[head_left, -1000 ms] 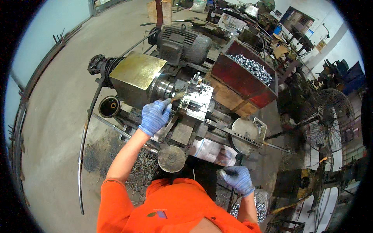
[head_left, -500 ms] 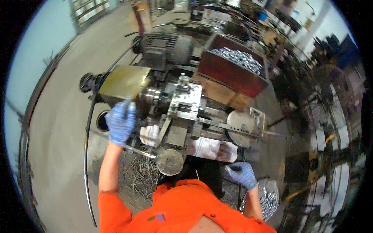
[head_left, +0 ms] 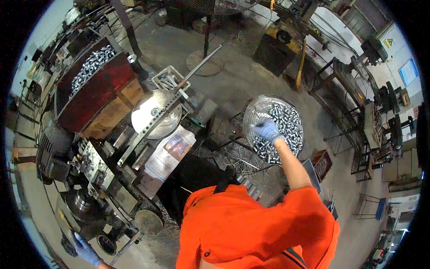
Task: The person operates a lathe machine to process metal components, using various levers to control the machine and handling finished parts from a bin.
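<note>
Since half a second ago our view has swung right, so the lathe (head_left: pixel 103 179) now sits at our left. Our left hand (head_left: pixel 85 251), blue-gloved, rests low beside it; we cannot tell its grip. Farther off, our right hand (head_left: pixel 267 130) has reached into the round perforated metal basket (head_left: pixel 251 114), fingers curled on short shiny steel cylinders (head_left: pixel 286 123) right of the lathe.
</note>
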A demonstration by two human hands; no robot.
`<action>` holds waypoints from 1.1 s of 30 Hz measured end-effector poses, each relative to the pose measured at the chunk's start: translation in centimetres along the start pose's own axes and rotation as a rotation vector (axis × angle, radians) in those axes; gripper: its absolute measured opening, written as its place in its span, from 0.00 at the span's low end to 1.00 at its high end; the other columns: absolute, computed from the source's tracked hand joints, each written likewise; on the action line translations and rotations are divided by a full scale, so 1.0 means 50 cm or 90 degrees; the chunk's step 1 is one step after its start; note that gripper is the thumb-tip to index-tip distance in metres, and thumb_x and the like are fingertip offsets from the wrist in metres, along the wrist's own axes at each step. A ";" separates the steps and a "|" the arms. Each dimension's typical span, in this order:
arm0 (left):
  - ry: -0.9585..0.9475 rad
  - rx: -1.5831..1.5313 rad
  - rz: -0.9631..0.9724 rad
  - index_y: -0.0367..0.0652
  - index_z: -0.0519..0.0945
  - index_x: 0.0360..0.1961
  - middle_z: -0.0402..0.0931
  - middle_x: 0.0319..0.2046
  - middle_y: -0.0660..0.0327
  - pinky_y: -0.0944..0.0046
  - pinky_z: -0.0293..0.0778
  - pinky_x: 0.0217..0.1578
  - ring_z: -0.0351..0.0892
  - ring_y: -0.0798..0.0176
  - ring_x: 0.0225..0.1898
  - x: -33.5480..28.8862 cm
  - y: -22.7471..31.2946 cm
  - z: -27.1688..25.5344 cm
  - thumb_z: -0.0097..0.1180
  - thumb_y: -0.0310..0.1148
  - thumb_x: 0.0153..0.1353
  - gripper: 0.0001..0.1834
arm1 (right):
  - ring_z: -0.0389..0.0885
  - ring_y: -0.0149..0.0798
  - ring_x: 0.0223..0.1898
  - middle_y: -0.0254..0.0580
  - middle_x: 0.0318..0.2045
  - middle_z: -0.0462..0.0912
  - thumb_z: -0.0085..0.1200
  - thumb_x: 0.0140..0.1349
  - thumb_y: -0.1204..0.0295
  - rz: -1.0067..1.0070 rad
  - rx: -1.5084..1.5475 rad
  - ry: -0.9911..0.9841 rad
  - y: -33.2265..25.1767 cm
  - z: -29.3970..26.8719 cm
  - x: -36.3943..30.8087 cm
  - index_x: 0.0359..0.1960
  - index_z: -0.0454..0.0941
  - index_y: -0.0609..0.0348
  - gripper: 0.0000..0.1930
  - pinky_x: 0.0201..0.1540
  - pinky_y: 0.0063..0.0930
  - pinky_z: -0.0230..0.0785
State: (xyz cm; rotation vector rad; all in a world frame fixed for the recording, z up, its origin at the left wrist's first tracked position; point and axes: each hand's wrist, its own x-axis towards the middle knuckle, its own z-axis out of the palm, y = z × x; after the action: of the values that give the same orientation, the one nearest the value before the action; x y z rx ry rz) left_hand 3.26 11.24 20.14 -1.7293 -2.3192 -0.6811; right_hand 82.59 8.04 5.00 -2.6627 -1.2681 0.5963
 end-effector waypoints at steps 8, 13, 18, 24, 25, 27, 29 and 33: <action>0.119 0.028 0.024 0.39 0.73 0.53 0.74 0.47 0.47 0.63 0.71 0.45 0.76 0.56 0.47 -0.050 0.105 -0.096 0.48 0.44 0.64 0.22 | 0.73 0.51 0.51 0.55 0.48 0.76 0.51 0.50 0.42 0.132 -0.089 -0.011 0.180 0.009 0.109 0.49 0.74 0.61 0.35 0.55 0.37 0.64; 0.088 -0.068 -0.146 0.37 0.76 0.48 0.80 0.30 0.53 0.58 0.75 0.26 0.78 0.55 0.24 -0.090 0.125 -0.133 0.48 0.42 0.64 0.20 | 0.71 0.50 0.55 0.54 0.52 0.73 0.49 0.49 0.42 0.150 -0.050 -0.051 0.195 0.040 0.220 0.50 0.74 0.59 0.35 0.57 0.38 0.62; 0.000 -0.074 -0.354 0.41 0.69 0.57 0.75 0.34 0.58 0.68 0.66 0.27 0.70 0.68 0.30 -0.163 -0.106 -0.138 0.43 0.53 0.64 0.30 | 0.72 0.51 0.53 0.53 0.49 0.75 0.48 0.49 0.40 0.083 -0.132 -0.055 0.149 0.081 0.283 0.47 0.76 0.61 0.37 0.56 0.38 0.62; 0.070 -0.059 -0.294 0.39 0.72 0.54 0.78 0.36 0.57 0.66 0.69 0.36 0.69 0.68 0.29 -0.167 -0.047 -0.144 0.45 0.46 0.65 0.24 | 0.71 0.54 0.53 0.57 0.51 0.73 0.52 0.47 0.43 -0.051 -0.107 -0.016 0.210 0.120 0.259 0.51 0.73 0.57 0.35 0.56 0.39 0.64; 0.057 -0.064 -0.319 0.38 0.72 0.54 0.79 0.36 0.56 0.66 0.69 0.37 0.70 0.68 0.30 -0.178 -0.031 -0.157 0.46 0.45 0.65 0.24 | 0.72 0.55 0.52 0.59 0.47 0.75 0.53 0.45 0.40 0.012 -0.153 -0.004 0.240 0.154 0.301 0.45 0.77 0.61 0.36 0.56 0.38 0.63; 0.094 -0.048 -0.289 0.37 0.73 0.53 0.79 0.37 0.55 0.67 0.69 0.40 0.72 0.69 0.33 -0.199 -0.008 -0.172 0.48 0.40 0.64 0.21 | 0.76 0.56 0.47 0.59 0.40 0.79 0.53 0.43 0.39 0.066 -0.172 -0.023 0.153 0.105 0.235 0.40 0.79 0.64 0.37 0.53 0.40 0.66; 0.174 0.000 -0.185 0.37 0.73 0.52 0.78 0.35 0.56 0.67 0.70 0.41 0.73 0.69 0.34 -0.223 -0.020 -0.158 0.49 0.38 0.64 0.20 | 0.79 0.54 0.42 0.56 0.34 0.82 0.59 0.45 0.45 0.070 -0.114 0.079 0.147 0.110 0.235 0.33 0.81 0.67 0.31 0.48 0.38 0.69; 0.134 -0.233 -0.244 0.37 0.75 0.50 0.79 0.39 0.55 0.63 0.72 0.40 0.77 0.66 0.35 -0.219 0.048 -0.129 0.49 0.35 0.63 0.17 | 0.81 0.39 0.33 0.47 0.30 0.83 0.64 0.49 0.65 -0.116 0.340 0.128 0.024 0.093 0.197 0.30 0.80 0.69 0.16 0.41 0.27 0.71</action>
State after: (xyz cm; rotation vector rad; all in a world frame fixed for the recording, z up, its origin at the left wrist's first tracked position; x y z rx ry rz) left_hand 8.08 -0.59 22.12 -1.2492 -2.5082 -1.3575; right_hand 87.16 14.61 -2.49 -2.0882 -1.0925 0.5333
